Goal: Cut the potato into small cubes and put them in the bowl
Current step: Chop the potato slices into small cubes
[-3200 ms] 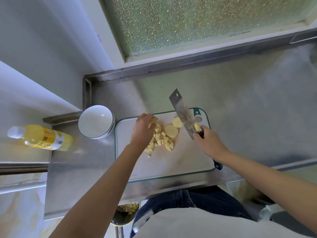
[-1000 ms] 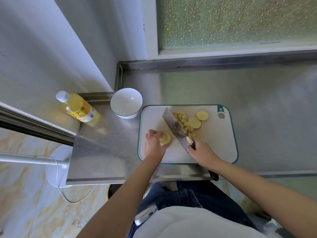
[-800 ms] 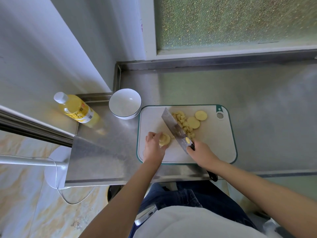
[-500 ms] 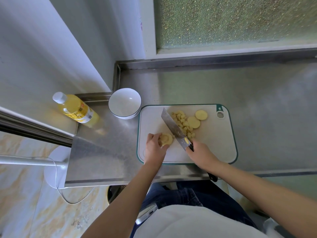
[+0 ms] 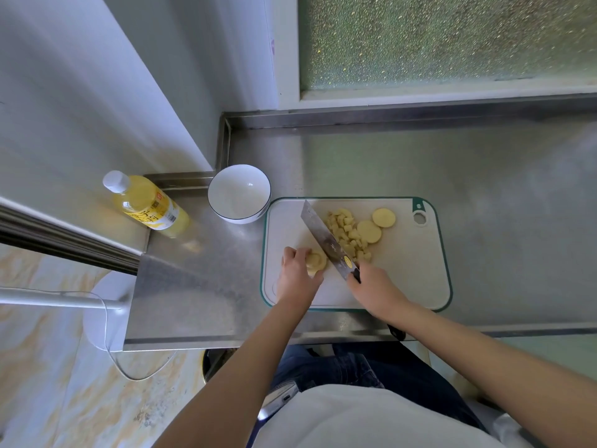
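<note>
Left grip (image 5: 295,274) on round potato slices (image 5: 316,260) beside steel cleaver (image 5: 323,239)

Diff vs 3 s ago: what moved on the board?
The left hand left the cube pile and brought a potato piece to the near-left area of the cutting board, holding it there. The right hand lowered the raised cleaver so its blade stands beside that piece. Same: its grip, the pile, two round slices, empty bowl.

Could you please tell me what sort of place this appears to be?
Most likely a kitchen: a steel counter beneath a frosted window, with a cleaver and potato on a cutting board and a bowl beside it.
</note>
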